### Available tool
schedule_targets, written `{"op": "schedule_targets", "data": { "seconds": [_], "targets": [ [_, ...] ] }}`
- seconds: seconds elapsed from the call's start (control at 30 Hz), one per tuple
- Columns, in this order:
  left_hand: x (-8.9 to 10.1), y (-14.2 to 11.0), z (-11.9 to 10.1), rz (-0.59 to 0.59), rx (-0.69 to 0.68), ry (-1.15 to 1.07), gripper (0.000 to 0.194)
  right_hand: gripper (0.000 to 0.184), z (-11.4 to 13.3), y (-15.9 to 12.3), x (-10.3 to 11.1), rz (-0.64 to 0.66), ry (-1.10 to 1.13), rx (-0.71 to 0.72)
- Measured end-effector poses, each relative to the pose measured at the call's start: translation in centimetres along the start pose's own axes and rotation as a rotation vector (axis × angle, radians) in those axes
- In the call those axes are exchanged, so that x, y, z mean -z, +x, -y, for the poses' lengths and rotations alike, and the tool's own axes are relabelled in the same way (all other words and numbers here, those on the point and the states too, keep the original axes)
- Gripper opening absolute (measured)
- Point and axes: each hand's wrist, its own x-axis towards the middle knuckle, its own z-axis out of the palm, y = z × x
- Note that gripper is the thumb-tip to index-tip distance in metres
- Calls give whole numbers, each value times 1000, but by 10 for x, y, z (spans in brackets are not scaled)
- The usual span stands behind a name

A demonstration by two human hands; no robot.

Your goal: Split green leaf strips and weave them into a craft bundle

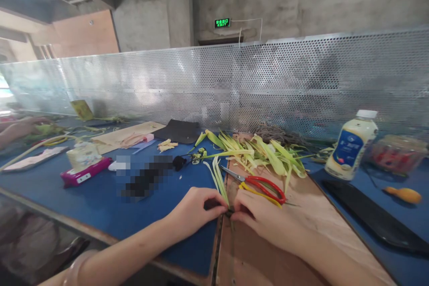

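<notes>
My left hand and my right hand meet at the near edge of the blue table, both pinched on the lower end of a few thin green leaf strips that fan upward. Just behind my right hand lie red-and-yellow-handled scissors on a brown cardboard sheet. A heap of green and yellow leaf strips lies further back on the cardboard.
A white bottle with a blue label stands at right, near a black tray and an orange-handled tool. A pink box and papers lie at left. Another person's hand works far left. A perforated metal screen closes the back.
</notes>
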Motion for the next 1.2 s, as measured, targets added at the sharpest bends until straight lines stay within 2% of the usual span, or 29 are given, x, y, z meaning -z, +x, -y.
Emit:
{"op": "schedule_targets", "data": {
  "seconds": [0.17,0.47,0.63,0.93,1.2],
  "targets": [
    [0,-1,1,-17,-36,45,15,7,-2,-4,7,7,-81,49],
    [-1,-2,2,-43,-56,73,15,9,-4,-6,9,-17,-180,102],
    [0,-2,1,-49,-48,99,14,10,-4,-5,11,-51,-159,113],
    [2,-3,4,-134,-112,132,10,10,-18,-4,3,14,-135,106],
    [3,-3,6,-176,-118,152,10,10,-21,-4,10,8,-105,79]
  ]
}}
